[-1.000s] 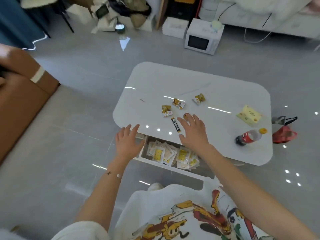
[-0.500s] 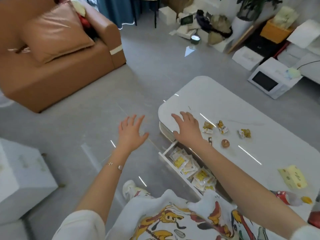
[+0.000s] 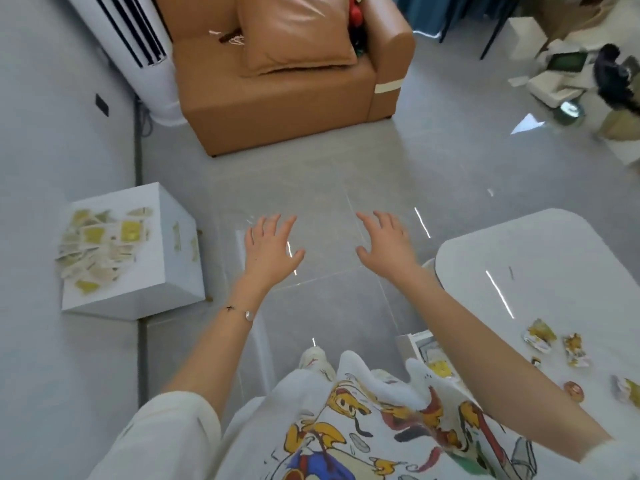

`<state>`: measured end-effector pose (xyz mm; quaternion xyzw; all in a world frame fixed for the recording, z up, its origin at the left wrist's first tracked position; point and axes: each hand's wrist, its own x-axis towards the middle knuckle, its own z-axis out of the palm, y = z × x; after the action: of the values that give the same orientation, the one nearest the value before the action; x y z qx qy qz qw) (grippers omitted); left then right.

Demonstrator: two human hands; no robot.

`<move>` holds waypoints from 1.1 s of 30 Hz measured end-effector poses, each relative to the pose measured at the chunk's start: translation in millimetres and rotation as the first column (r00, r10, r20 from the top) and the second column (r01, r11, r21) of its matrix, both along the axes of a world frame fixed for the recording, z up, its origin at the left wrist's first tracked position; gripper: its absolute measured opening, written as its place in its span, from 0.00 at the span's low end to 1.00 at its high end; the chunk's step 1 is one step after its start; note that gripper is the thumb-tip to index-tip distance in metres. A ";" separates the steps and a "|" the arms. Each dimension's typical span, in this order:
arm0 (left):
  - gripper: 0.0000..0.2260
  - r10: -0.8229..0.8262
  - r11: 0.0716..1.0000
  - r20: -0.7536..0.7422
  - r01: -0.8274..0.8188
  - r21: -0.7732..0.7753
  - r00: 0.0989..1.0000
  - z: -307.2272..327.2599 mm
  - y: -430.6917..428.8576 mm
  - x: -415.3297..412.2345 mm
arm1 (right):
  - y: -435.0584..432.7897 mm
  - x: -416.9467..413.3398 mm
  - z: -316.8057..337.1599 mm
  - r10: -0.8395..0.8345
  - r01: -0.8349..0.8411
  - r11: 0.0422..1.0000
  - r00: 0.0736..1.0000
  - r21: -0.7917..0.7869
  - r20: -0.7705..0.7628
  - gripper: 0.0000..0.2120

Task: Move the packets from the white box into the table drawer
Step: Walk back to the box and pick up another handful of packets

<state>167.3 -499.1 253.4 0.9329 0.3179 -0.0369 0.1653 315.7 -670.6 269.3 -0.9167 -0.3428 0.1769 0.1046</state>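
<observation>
A white box (image 3: 166, 268) stands on the floor at the left, holding several yellow-and-white packets (image 3: 100, 244). My left hand (image 3: 272, 247) and my right hand (image 3: 386, 242) are both held out over the bare floor with fingers spread and nothing in them, to the right of the box. The table drawer (image 3: 420, 342) is pulled out at the lower right, mostly hidden by my right arm and shirt; one yellow packet (image 3: 440, 367) shows inside it. The white table (image 3: 540, 265) lies to the right.
An orange-brown sofa (image 3: 287, 98) with a cushion stands ahead, a white floor air conditioner (image 3: 138, 46) to its left. Crumpled wrappers (image 3: 554, 341) and a small brown round thing (image 3: 573, 391) lie on the table. Boxes and clutter (image 3: 568, 77) sit at the far right.
The view has swung left from the table toward the white box and sofa. My right hand has come off the table edge; both hands now hover open over the floor.
</observation>
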 end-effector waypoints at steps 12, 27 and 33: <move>0.30 0.280 0.958 0.001 -0.280 -0.062 0.960 -23.4 131.0 -20.4 | 187.7 21.7 -9.4 0.260 -0.260 0.966 0.966 0.011 -0.007 0.32; 0.31 0.723 0.688 0.056 -0.709 -0.158 0.689 -38.4 293.2 40.6 | 432.4 106.7 -22.2 0.758 -0.754 0.652 0.651 -0.080 0.045 0.34; 0.31 0.819 0.573 0.056 -0.813 -0.099 0.571 -38.3 346.7 16.8 | 531.4 98.2 -22.8 0.848 -0.847 0.531 0.530 -0.028 0.014 0.33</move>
<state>184.0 -152.4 215.1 0.6764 0.7023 0.0783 0.2077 413.9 -139.2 246.5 -0.6390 -0.7436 0.1968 -0.0066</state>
